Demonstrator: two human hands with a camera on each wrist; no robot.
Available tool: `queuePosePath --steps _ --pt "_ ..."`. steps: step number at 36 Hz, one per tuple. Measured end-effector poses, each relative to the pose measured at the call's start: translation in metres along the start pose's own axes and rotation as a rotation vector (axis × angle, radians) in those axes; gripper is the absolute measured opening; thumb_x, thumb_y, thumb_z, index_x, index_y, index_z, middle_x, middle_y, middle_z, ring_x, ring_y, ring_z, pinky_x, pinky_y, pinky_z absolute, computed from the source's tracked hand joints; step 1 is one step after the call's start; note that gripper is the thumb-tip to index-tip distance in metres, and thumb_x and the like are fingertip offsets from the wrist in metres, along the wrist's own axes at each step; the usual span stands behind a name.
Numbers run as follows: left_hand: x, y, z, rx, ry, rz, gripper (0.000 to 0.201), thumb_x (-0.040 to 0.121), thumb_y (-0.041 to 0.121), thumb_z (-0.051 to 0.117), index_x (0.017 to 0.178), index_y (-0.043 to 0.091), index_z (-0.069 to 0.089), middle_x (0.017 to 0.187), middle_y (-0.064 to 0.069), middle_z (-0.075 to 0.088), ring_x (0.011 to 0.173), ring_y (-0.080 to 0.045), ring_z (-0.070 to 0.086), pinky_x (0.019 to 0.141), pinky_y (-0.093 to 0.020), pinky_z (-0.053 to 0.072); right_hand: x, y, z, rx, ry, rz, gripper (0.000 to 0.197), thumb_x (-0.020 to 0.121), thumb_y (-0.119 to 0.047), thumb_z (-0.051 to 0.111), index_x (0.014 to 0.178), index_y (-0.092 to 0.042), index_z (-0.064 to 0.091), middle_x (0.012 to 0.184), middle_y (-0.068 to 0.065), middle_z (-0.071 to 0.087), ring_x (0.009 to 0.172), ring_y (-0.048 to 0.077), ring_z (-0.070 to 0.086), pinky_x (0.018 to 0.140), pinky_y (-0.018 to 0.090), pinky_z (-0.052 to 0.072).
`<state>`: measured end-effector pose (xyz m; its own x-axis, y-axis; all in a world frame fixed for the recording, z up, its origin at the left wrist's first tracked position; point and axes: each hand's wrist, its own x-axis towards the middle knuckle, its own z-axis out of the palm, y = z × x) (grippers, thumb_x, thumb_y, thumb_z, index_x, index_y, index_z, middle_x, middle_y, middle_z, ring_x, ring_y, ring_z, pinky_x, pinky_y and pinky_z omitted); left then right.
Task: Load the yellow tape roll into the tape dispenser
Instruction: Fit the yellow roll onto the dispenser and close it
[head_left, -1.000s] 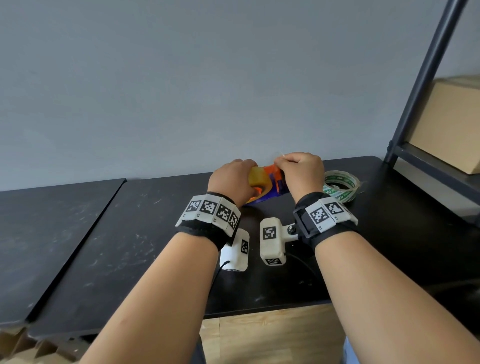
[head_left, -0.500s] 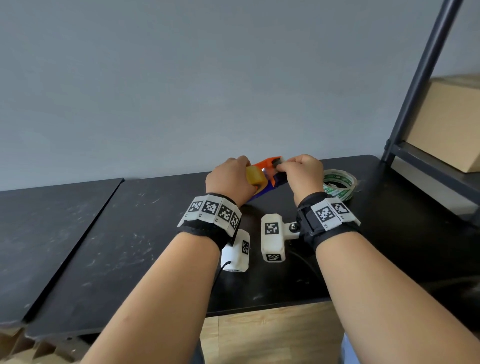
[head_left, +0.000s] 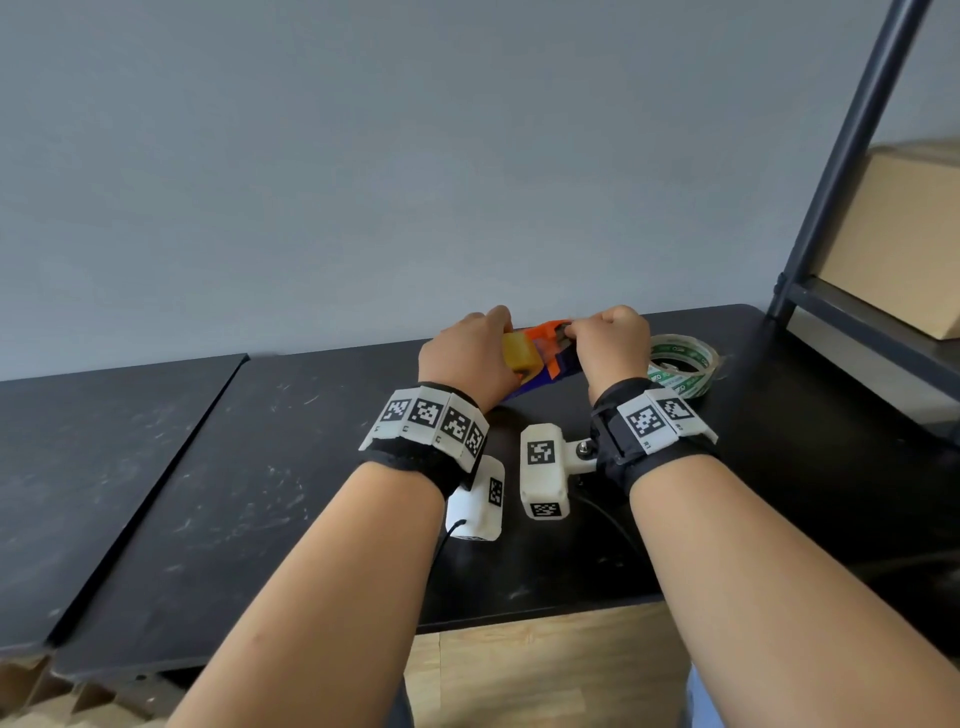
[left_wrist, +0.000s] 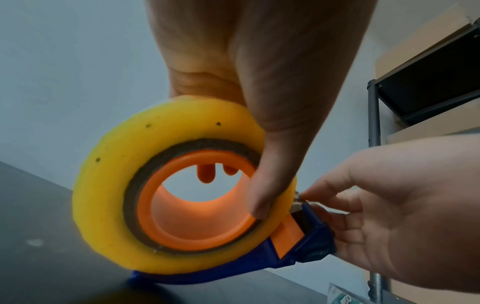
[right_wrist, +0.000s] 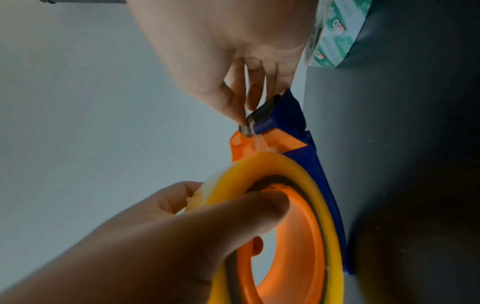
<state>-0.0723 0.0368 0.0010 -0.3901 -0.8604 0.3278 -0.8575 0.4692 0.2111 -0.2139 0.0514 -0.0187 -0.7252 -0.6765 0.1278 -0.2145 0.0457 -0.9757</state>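
Left hand (left_wrist: 254, 86) grips yellow tape roll (left_wrist: 166, 185), already seated on dispenser (left_wrist: 293, 253) hub, to stop rotation. Right hand (left_wrist: 405, 209) pinches tape end at cutter for threading. Spare roll (head_left: 680, 364) lies far right on table (head_left: 208, 493).

light: soft, even daylight | shadows: faint, under wrists on the black table (head_left: 218, 467) | wrist views: dim, hands backlit, soft focus | edges: wide-angle bending

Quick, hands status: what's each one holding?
Left hand: grips the yellow tape roll on the tape dispenser.
Right hand: pinches the tape end at the dispenser's blade.
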Motion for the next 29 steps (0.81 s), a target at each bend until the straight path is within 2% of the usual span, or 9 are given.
queuePosePath --steps 3,5,8,13,18,21,24,26,29 --pt "-0.001 -0.001 0.001 -0.025 0.020 -0.037 0.039 0.075 0.041 0.064 0.107 0.023 0.052 0.099 0.002 0.061 0.079 -0.021 0.054 0.064 -0.030 0.040 0.000 0.000 -0.001 0.005 -0.009 -0.019 0.007 0.085 -0.010 0.062 0.087 -0.007 0.055 0.074 0.001 0.053 0.064 0.015 0.049 0.054 0.026 0.036" --pt "-0.001 -0.001 0.001 -0.041 0.042 -0.070 0.037 0.074 0.043 0.062 0.104 0.024 0.052 0.097 0.003 0.062 0.078 -0.021 0.055 0.063 -0.030 0.040 -0.001 0.000 -0.001 0.014 -0.011 -0.036 0.008 0.086 -0.011 0.063 0.088 -0.007 0.055 0.073 0.000 0.052 0.062 0.011 0.047 0.053 0.026 0.035" --pt "-0.002 -0.001 0.001 -0.061 0.057 -0.102 0.036 0.073 0.045 0.060 0.101 0.025 0.051 0.094 0.003 0.063 0.078 -0.022 0.058 0.064 -0.030 0.044 -0.003 0.000 0.001 0.049 0.010 -0.064 0.011 0.088 -0.013 0.064 0.087 -0.007 0.054 0.073 -0.002 0.052 0.063 0.009 0.047 0.054 0.025 0.035" --pt "-0.004 0.000 -0.003 -0.070 0.061 -0.109 0.039 0.075 0.045 0.059 0.105 0.021 0.052 0.095 0.001 0.060 0.077 -0.023 0.055 0.064 -0.030 0.040 -0.007 -0.002 0.003 0.098 0.043 -0.099 0.012 0.088 -0.014 0.066 0.089 -0.008 0.056 0.076 -0.005 0.052 0.066 0.007 0.049 0.057 0.021 0.038" --pt "-0.004 -0.001 -0.008 -0.047 0.025 -0.079 0.040 0.076 0.039 0.064 0.106 0.016 0.050 0.098 -0.001 0.059 0.077 -0.021 0.052 0.062 -0.031 0.038 -0.006 -0.005 0.000 0.147 0.072 -0.104 0.012 0.086 -0.012 0.067 0.094 -0.008 0.060 0.089 0.002 0.059 0.075 0.014 0.054 0.058 0.020 0.040" --pt "-0.004 0.000 -0.010 -0.048 0.014 -0.075 0.041 0.077 0.037 0.063 0.108 0.015 0.049 0.099 -0.002 0.058 0.078 -0.021 0.051 0.062 -0.032 0.039 -0.007 -0.009 0.001 0.127 0.079 -0.122 0.014 0.085 -0.014 0.067 0.096 -0.007 0.062 0.094 0.004 0.063 0.083 0.019 0.059 0.067 0.025 0.046" --pt "-0.004 -0.002 -0.010 -0.043 -0.003 -0.068 0.042 0.078 0.032 0.063 0.112 0.016 0.047 0.100 -0.002 0.059 0.079 -0.023 0.052 0.063 -0.033 0.041 -0.005 -0.010 0.000 0.134 0.105 -0.101 0.015 0.084 -0.014 0.066 0.097 -0.007 0.064 0.099 0.007 0.069 0.090 0.024 0.066 0.079 0.036 0.055" --pt "-0.004 -0.004 -0.008 -0.055 -0.006 -0.061 0.043 0.077 0.030 0.063 0.115 0.019 0.048 0.102 -0.002 0.061 0.084 -0.024 0.056 0.065 -0.032 0.042 -0.004 -0.011 -0.001 0.136 0.117 -0.094 0.016 0.082 -0.014 0.065 0.096 -0.008 0.065 0.098 0.008 0.070 0.090 0.025 0.068 0.081 0.040 0.057" --pt "-0.004 -0.005 -0.008 -0.073 -0.006 -0.038 0.052 0.077 0.032 0.062 0.127 0.028 0.049 0.113 0.001 0.063 0.100 -0.026 0.062 0.070 -0.031 0.043 -0.004 -0.013 -0.002 0.120 0.114 -0.106 0.011 0.081 -0.016 0.064 0.092 -0.013 0.063 0.095 0.004 0.070 0.088 0.024 0.068 0.078 0.038 0.057"
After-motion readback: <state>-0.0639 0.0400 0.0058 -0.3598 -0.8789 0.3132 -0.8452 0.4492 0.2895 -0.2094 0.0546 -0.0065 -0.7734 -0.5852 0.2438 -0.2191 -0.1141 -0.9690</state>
